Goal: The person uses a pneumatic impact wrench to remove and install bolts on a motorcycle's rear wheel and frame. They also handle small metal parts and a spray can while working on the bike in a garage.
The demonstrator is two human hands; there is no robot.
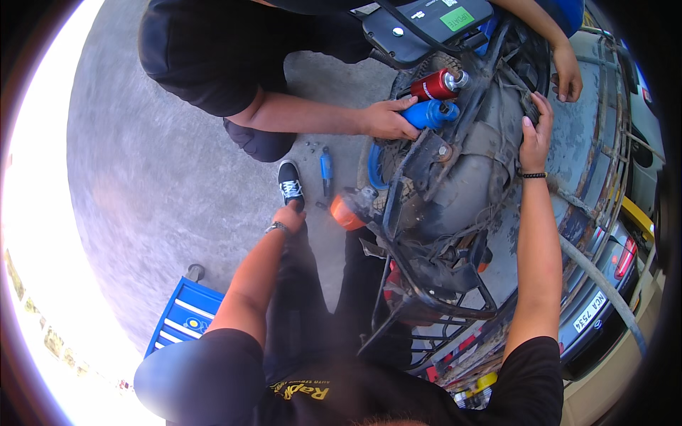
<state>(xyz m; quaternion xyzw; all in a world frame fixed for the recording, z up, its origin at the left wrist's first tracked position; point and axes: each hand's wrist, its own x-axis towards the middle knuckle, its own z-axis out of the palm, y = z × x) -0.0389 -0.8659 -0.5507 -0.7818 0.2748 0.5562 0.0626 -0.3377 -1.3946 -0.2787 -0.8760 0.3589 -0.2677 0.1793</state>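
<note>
We find the motorcycle right of centre, its grimy rear fender and frame uppermost; we judge it heavy, stiff and possibly slick with grease, best held by the bare frame tubes. The right hand touches its right side, fingers bent; whether it grips, we cannot tell. The left hand is by the person's leg, its hold unclear. A co-worker's hand grasps a blue cylinder. We note hard bracket edges and a jutting orange lamp; a grey pipe restricts the right, while concrete floor gives more room leftward.
</note>
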